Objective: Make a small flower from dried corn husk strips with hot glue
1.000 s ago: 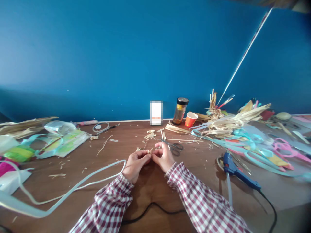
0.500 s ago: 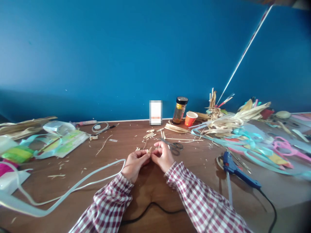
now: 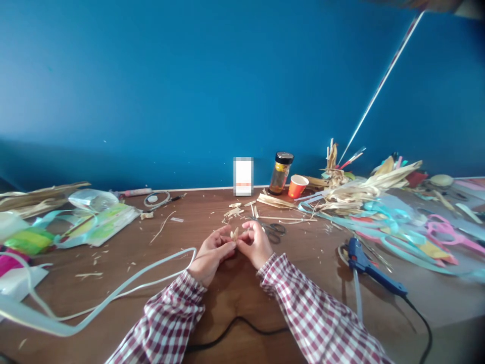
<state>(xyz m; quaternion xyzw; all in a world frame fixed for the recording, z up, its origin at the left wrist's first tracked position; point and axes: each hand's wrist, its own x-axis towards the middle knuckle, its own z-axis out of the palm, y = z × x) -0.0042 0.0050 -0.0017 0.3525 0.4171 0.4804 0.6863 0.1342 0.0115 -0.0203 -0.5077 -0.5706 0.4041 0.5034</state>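
Note:
Between the fingertips of both hands is a small pale piece of corn husk (image 3: 234, 234), with pointed tips standing up like petals. My left hand (image 3: 213, 253) pinches it from the left, thumb against fingers. From the right, my right hand (image 3: 256, 243) grips it between thumb and forefinger. The lower part of the piece is hidden behind the fingers. Just beyond my right hand lies a pair of dark scissors (image 3: 273, 231), partly covered by that hand. Husk scraps (image 3: 234, 210) are scattered on the table behind the hands.
To the right rests a blue glue gun (image 3: 373, 268) with a black cord. An orange paper cup (image 3: 298, 186) and a lidded glass bottle (image 3: 281, 173) stand at the back. Husks (image 3: 352, 194), ribbons and pink scissors (image 3: 447, 230) crowd the right. A white cable (image 3: 125, 289) loops at left.
The husk piece has turned slightly between the fingers, so more of its pointed tips show. My left fingers have lifted and straightened a little. Everything else stays in place.

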